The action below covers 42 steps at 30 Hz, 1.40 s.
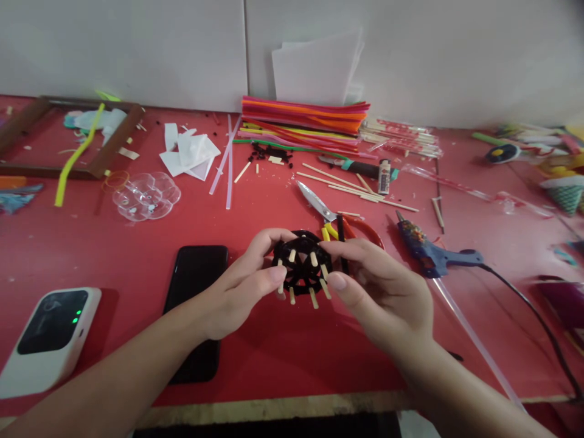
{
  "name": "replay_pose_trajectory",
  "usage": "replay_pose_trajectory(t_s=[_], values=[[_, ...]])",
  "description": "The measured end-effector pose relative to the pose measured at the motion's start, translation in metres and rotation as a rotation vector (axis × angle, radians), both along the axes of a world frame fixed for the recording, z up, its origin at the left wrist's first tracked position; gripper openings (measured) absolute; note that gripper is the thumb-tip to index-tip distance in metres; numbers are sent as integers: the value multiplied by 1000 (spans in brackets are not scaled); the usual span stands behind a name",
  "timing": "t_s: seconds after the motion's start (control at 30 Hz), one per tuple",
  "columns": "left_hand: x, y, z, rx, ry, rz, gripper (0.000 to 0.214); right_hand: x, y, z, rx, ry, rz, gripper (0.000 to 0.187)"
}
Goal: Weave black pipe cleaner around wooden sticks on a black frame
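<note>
A round black craft piece, fuzzy like pipe cleaner, is raised a little above the red table, with several short pale wooden pegs sticking out toward me around its rim. My left hand pinches its left side, the thumb lying against a peg. At the right edge, my right hand has forefinger and thumb on either side of the rim, its other fingers curled. Scissors with red and yellow handles lie just behind the piece, and a black strip stands beside them.
A glue gun with a cord lies at right. On the left are a black phone, a white device and a clear palette. Behind lie coloured pipe cleaners, wooden sticks, paper scraps and a brown frame.
</note>
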State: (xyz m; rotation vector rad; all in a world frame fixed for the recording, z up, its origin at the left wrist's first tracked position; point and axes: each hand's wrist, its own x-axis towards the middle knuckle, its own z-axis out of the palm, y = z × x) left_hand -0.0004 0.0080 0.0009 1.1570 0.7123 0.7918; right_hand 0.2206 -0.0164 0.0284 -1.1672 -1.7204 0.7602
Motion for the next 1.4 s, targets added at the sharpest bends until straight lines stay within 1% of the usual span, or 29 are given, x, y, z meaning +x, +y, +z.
replay_pose_trajectory(t_s=[0.13,0.17,0.23,0.27,0.3,0.33,0.37,0.47,0.53,0.57,0.63,0.7,0.73,0.8,0.87,0.93,1.0,1.07,1.17,1.33,1.4], values=[[0,-1,-1,-12,-32,-22,47,-1,1,2,-31,31,-28,23],[-1,-1,-1,4,-48,-45,54,-1,2,2,-57,58,-44,21],[0,-2,-1,42,-81,-96,79,-2,3,1,-136,158,-85,16],[1,-2,-1,57,-30,-85,89,-2,3,0,-182,223,-102,16],[1,-3,-1,75,10,-66,94,-1,3,-2,-226,288,-112,17],[2,-3,-2,91,52,-34,93,-1,3,-5,-264,343,-111,18],[4,-3,-2,105,87,4,88,0,3,-7,-291,381,-102,20],[6,-2,-2,138,119,102,68,0,4,-12,-302,384,-85,23],[7,0,-1,117,141,138,67,0,6,-13,-272,342,-116,23],[7,1,0,83,140,150,70,-1,8,-12,-246,336,-125,22],[8,2,2,15,77,181,71,-2,10,-9,-178,370,-127,17],[9,4,4,-35,17,215,68,-2,11,-7,-112,402,-130,22],[9,5,5,-59,6,228,66,-1,10,-7,-91,386,-139,25],[9,7,6,-110,18,240,63,0,7,-7,-64,280,-161,25],[8,8,7,-142,56,255,62,1,4,-7,1,127,-162,20],[8,9,6,-140,99,265,56,1,2,-5,117,-23,-139,19],[8,10,6,-138,115,260,51,1,3,-2,241,-141,-95,21],[9,9,6,-150,99,247,53,-1,4,1,326,-210,-63,24],[9,8,6,-144,63,235,62,-4,6,4,386,-259,-63,23],[9,6,7,-167,18,176,61,-8,7,3,430,-309,-67,19],[9,7,8,-151,19,171,63,-8,7,2,438,-309,-63,19]])
